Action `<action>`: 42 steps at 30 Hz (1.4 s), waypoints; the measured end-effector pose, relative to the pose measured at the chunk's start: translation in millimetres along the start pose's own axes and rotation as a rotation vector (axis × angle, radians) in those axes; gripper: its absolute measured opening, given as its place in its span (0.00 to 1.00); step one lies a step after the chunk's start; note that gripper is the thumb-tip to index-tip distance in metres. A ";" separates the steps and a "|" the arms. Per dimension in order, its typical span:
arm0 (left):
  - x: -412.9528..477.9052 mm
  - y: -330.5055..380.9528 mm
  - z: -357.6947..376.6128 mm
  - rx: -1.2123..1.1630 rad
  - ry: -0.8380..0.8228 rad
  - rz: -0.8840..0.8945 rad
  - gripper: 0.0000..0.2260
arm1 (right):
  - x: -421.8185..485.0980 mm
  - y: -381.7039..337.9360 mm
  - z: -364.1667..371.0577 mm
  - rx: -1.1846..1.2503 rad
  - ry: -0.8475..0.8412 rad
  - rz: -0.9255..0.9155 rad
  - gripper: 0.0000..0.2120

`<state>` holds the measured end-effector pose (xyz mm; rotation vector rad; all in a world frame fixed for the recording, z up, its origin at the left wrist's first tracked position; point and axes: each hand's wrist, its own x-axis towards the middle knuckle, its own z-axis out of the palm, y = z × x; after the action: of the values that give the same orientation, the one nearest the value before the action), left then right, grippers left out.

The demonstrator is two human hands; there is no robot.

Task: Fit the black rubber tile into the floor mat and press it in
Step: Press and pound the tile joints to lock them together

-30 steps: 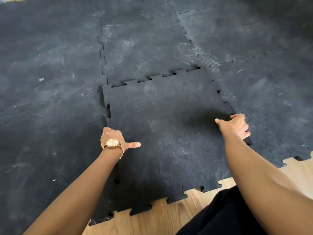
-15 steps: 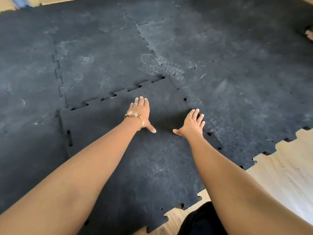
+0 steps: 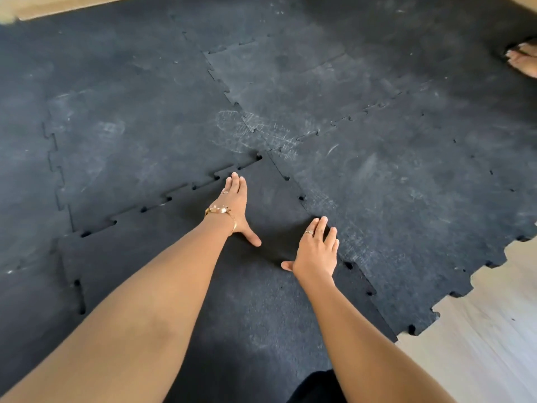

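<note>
No brand or writing readable anywhere on the rubber, just chalky scuffs and what looks like a dusty shoe print [image 3: 232,123] on the mat further out.

Both arms are stretched forward and down, palms flat. Left hand [image 3: 234,203] lies on the black rubber tile [image 3: 261,286] w/ fingers straight, held close together and pointing away, thumb stuck out to the right – fingertips just short of the tile's far toothed edge. There's a gold wristwatch [image 3: 220,210] on that wrist and a ring on one finger. Right hand [image 3: 316,251] is flat too, fingers a bit fanned, thumb poking left, ring on one finger; it sits right at the tile's right-hand seam, fingertips touching or just over the join w/ the neighbouring tile – can't tell which. Neither hand is gripping anything, both are open and laid palm-down.

The tile itself sits in the gap of the floor mat [image 3: 406,184], under and between both hands, its near part running back under the forearms. Its puzzle teeth line up w/ the mat along the far and right edges, but small dark gaps show at several notches on the far, right and left seams, so those joints aren't fully closed.

Light wood floor [image 3: 494,330] shows at right past the mat's jagged edge. Top right corner, someone's bare toes [image 3: 521,61] rest on the mat. Bit of black clothing [image 3: 316,388] at bottom centre.
</note>
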<state>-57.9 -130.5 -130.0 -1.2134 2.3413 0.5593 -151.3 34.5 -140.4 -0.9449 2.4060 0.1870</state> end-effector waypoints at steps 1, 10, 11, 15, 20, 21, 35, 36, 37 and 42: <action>-0.7 -4.0 0.8 -0.002 0.009 0.016 0.74 | -1.4 1.0 -0.1 -0.012 0.013 -0.003 0.58; 3.3 -2.2 -25.6 0.280 -0.128 0.035 0.72 | 2.0 15.3 -4.7 -0.069 -0.031 -0.128 0.57; 1.5 1.0 -27.8 0.308 -0.151 0.030 0.72 | -0.4 17.2 -5.0 -0.045 -0.032 -0.139 0.57; 1.8 32.0 -48.1 0.313 -0.081 -0.011 0.54 | -4.6 13.1 -5.0 -0.031 -0.026 -0.108 0.56; 30.9 61.6 -52.1 0.247 0.069 -0.014 0.66 | -3.6 6.0 -2.7 -0.022 -0.013 -0.061 0.55; 34.8 61.1 -45.8 0.235 0.015 -0.008 0.69 | -3.3 8.0 -1.2 -0.012 -0.004 -0.064 0.55; 55.7 80.7 -37.7 0.369 -0.006 -0.057 0.63 | -19.8 19.7 12.0 0.029 0.081 -0.062 0.53; 54.8 84.9 -36.6 0.336 0.012 -0.079 0.57 | -17.5 17.3 11.0 0.016 0.073 -0.056 0.53; 53.3 87.0 -35.1 0.311 0.026 -0.084 0.56 | -15.0 15.8 9.6 0.010 0.060 -0.054 0.54; 22.7 81.0 -22.6 0.490 -0.002 0.335 0.57 | -15.7 19.3 5.4 0.051 0.046 -0.078 0.54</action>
<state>-141.5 -114.3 -111.9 -0.6057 2.4908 0.0695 -152.3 59.8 -137.9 -1.0283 2.3985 0.0751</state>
